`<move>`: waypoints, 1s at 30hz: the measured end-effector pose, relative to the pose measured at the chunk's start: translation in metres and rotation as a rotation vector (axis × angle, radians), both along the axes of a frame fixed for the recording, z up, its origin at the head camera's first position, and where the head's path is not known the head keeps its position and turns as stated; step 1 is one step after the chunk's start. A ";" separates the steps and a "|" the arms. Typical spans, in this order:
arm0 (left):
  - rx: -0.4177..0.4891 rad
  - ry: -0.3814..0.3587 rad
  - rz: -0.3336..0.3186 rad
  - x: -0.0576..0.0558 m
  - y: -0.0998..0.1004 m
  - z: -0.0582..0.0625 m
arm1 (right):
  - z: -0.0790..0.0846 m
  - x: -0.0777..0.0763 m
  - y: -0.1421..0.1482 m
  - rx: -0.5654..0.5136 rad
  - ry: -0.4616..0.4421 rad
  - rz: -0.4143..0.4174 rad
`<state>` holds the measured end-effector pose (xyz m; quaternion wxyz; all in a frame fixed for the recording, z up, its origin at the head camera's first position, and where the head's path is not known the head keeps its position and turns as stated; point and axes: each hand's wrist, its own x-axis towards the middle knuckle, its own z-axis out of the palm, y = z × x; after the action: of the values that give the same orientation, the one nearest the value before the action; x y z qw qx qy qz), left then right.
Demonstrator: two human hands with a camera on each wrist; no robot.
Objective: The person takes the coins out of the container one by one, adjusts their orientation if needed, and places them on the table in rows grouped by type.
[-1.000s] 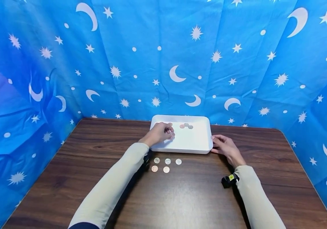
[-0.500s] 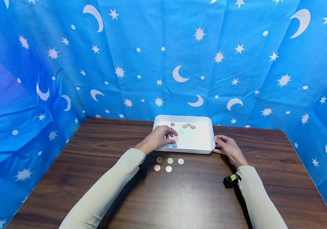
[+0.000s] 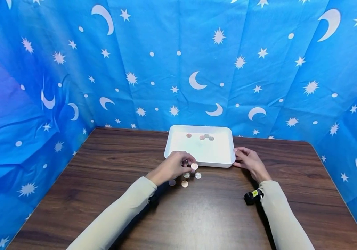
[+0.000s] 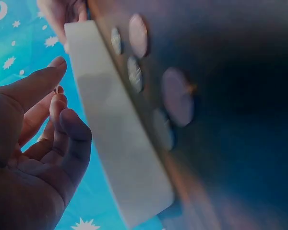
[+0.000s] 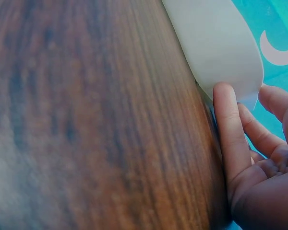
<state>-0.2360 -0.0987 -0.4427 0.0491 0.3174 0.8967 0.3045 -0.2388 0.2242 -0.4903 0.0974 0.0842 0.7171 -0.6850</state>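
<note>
My left hand [image 3: 175,166] pinches a copper-coloured coin [image 3: 194,166] between thumb and fingertips, just over the tray's near edge. The left wrist view shows that coin almost edge-on. Several other coins lie on the table by the white tray [image 3: 209,152], among them a silver coin [image 3: 198,175] and a copper coin [image 3: 185,184]. A third silver coin [image 4: 163,129] is hidden by the hand in the head view. Inside the tray, a copper coin [image 3: 189,135] lies apart from a small cluster of coins [image 3: 207,136]. Fairly straight fingers of my right hand [image 3: 248,161] touch the tray's right end.
The brown wooden table [image 3: 291,166] ends behind the tray at a blue cloth [image 3: 153,31] printed with moons and stars. A black wrist device [image 3: 251,197] is worn at the right cuff.
My left hand has come out of the tray toward me, carrying the copper coin over its near edge. A copper coin left behind in the tray is now uncovered. The right hand has stayed put.
</note>
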 end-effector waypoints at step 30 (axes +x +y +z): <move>-0.082 -0.066 -0.058 0.030 0.006 -0.027 | 0.002 0.000 0.000 0.000 0.010 0.011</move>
<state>-0.2063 -0.0925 -0.4697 0.1003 0.3309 0.8967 0.2762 -0.2391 0.2244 -0.4881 0.0973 0.0768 0.7180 -0.6849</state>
